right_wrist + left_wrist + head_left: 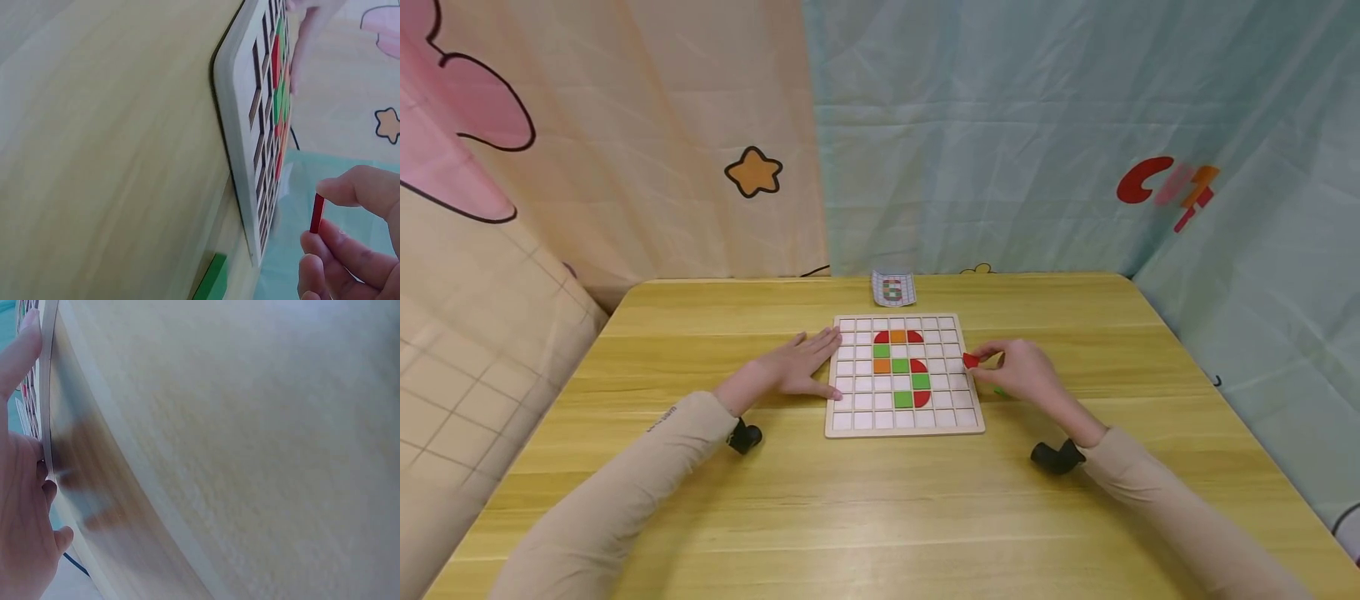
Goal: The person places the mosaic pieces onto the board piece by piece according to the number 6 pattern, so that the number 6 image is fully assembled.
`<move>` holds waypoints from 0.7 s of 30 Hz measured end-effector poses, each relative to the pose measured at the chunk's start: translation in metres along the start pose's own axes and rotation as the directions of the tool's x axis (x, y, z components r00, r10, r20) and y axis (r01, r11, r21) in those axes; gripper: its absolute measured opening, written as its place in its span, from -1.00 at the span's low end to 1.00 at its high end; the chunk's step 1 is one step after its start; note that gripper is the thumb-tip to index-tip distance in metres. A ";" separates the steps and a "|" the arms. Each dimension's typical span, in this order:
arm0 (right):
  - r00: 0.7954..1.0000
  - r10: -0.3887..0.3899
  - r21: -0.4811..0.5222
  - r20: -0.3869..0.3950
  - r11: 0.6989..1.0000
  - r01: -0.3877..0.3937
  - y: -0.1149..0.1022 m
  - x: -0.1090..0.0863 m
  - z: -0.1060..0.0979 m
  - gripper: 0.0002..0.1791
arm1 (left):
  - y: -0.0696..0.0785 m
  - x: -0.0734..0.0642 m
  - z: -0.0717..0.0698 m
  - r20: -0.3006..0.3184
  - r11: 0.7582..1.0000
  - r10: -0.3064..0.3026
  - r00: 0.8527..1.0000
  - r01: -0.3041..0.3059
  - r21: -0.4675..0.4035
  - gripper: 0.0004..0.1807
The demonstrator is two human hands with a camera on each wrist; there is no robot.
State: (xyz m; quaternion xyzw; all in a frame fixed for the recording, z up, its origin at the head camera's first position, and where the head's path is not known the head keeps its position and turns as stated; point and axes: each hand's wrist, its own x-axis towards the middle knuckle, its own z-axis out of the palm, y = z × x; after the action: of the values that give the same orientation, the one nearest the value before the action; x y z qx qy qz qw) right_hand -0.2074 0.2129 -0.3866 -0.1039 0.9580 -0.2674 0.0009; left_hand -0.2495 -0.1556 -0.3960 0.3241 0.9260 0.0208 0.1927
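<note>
A square wooden grid board [867, 421] lies flat on the table, with red, green and orange tiles set in some of its cells. My left hand [801, 364] rests at the board's left edge, fingers and thumb spread straight onto the rim. Between thumb and fingertips my right hand [1024, 367] pinches a red tile [317, 213], held just over the board's right edge. Under the right hand a green tile [212, 279] lies on the table, mostly hidden in the head view.
A small printed card [893, 289] with a coloured grid pattern sits behind the board at the table's far edge. Patterned curtains [1000, 150] hang beyond the wooden table [880, 517]. Black wrist cameras [1057, 457] are strapped at both cuffs.
</note>
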 end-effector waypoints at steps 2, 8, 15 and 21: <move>1.000 -0.008 0.006 0.009 1.000 0.008 -0.004 0.001 0.002 -0.67 | 0.000 0.000 0.000 0.002 1.000 0.000 1.000 0.000 0.000 0.14; 0.999 -0.019 0.031 0.037 0.999 0.018 -0.018 0.003 0.008 -0.68 | -0.001 0.000 0.001 0.006 1.000 -0.002 1.000 0.002 -0.002 0.14; 0.997 -0.044 0.062 0.056 0.997 0.040 -0.031 0.004 0.014 -0.68 | -0.002 0.000 0.002 0.009 1.000 -0.003 1.000 0.003 0.002 0.15; 0.993 -0.103 0.079 0.058 0.992 0.098 -0.043 0.006 0.019 -0.70 | -0.003 0.002 0.001 0.012 1.000 -0.004 1.000 0.004 0.014 0.15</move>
State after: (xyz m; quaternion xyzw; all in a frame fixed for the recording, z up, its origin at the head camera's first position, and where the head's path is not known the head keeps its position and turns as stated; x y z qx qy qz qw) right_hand -0.2033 0.1662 -0.3808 -0.1601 0.9402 -0.2999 0.0211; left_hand -0.2523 -0.1565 -0.3984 0.3239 0.9255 0.0121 0.1960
